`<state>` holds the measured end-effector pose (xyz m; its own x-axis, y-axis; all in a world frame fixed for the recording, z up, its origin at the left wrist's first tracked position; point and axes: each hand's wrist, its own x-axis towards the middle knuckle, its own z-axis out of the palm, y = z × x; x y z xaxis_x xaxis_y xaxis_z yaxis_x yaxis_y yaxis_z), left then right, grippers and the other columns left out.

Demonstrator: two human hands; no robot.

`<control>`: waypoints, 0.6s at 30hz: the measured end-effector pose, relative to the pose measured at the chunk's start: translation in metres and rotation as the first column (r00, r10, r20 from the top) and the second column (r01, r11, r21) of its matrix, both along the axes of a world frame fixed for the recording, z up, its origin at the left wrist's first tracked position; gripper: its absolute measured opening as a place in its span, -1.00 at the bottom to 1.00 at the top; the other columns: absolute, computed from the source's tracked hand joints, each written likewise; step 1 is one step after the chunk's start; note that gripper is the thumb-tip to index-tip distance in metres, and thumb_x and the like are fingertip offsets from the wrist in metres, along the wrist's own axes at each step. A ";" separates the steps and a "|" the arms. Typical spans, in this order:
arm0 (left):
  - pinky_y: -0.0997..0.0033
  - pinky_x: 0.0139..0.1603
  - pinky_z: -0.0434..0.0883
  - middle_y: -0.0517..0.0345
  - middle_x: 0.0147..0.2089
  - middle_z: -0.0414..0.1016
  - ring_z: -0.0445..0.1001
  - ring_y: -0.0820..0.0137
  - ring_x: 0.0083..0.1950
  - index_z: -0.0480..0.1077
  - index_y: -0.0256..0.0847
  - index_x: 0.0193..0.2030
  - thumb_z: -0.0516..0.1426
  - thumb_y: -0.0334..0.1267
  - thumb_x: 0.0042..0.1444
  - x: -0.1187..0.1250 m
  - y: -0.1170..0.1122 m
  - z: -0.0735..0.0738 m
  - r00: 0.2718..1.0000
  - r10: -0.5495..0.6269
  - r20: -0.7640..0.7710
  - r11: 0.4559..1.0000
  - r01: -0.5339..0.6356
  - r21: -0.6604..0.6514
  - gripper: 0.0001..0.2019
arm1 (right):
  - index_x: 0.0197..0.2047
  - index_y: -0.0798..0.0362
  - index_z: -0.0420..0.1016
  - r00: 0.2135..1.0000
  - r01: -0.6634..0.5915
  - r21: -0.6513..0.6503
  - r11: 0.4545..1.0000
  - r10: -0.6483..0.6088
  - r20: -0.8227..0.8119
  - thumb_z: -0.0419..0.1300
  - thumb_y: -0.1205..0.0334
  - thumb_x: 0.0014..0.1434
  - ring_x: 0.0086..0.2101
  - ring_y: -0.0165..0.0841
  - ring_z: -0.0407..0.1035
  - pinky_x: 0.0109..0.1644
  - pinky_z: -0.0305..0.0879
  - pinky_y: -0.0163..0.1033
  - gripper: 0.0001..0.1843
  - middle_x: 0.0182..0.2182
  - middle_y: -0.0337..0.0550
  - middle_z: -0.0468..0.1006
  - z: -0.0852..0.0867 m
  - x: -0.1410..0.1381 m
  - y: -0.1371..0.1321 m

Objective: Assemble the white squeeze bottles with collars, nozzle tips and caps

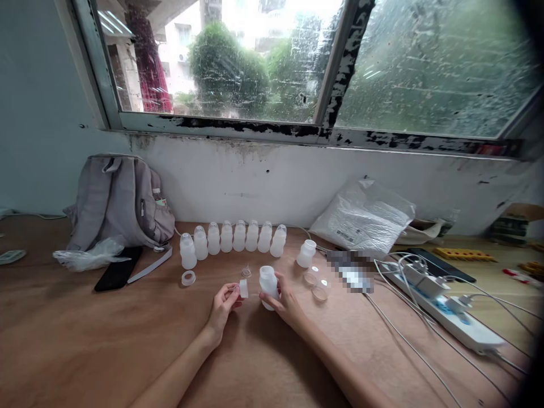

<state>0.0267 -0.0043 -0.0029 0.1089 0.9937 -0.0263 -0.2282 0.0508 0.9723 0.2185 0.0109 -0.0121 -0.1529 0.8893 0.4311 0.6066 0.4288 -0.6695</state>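
In the head view my left hand [221, 309] pinches a whitish screw collar [243, 288], turned on its side; a translucent tip, perhaps a nipple, is partly hidden in the fingers. My right hand [287, 300] is wrapped round a frosted, open-topped baby bottle [267, 279], upright and slightly apart from the collar. Behind both hands lies a small clear nipple-like piece [246, 272]. Farther back stands a row of several capped bottles [226, 238]. Another uncapped bottle [306, 255] is to the right, near two clear, round-rimmed nipples [320, 293]. A loose collar [188, 278] lies left.
A grey backpack [114, 198], plastic wrap [91, 255] and a dark phone-like slab [118, 271] are at the left. A plastic bag [365, 218] leans on the wall. At right, a power strip [467, 328] trails several cables across the wooden table [97, 340].
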 end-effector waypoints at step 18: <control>0.53 -0.49 0.28 0.26 -0.57 0.32 0.32 0.52 -0.54 0.22 -0.24 -0.47 0.04 0.02 0.02 0.005 -0.004 0.004 0.992 -0.092 -0.083 0.994 0.087 -0.058 -0.67 | 0.02 -0.08 0.28 0.973 -0.121 0.256 0.959 0.063 0.223 0.18 0.28 0.02 -0.13 -0.18 0.22 -0.06 0.23 -0.04 -0.55 -0.13 -0.04 0.37 0.009 0.008 -0.020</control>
